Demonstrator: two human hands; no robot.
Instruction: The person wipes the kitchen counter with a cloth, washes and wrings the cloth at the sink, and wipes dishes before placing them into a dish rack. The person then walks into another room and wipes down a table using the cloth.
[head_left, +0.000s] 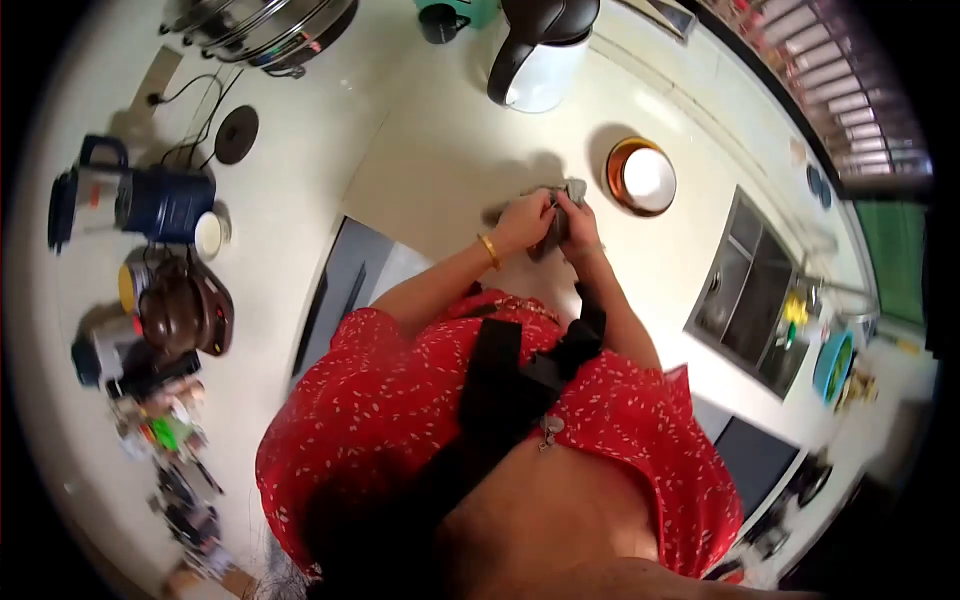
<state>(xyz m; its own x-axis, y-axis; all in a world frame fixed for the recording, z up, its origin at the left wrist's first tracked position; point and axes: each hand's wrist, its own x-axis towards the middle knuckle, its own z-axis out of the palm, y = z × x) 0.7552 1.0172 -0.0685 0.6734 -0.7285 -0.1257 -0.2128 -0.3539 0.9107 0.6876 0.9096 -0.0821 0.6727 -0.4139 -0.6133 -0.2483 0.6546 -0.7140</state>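
Observation:
In the head view my left hand [525, 221], with a yellow bracelet at the wrist, and my right hand [579, 226] are close together over the pale countertop. Between them is a crumpled grey-brown cloth [574, 189], with folds sticking out above and below the fingers. Both hands are closed on it, the fingertips bunched near each other. Just to the right of my right hand lies an amber round dish [618, 172] with a white round piece [649, 180] in or on it; I cannot tell which. The cloth's underside is hidden.
A white kettle [545, 78] with a dark handle stands beyond my hands, near a black mug [438, 23]. The sink [745, 290] is at right. At left are a stacked steamer [265, 30], a blue blender [165, 203], a white cup [211, 235] and a brown appliance [185, 310].

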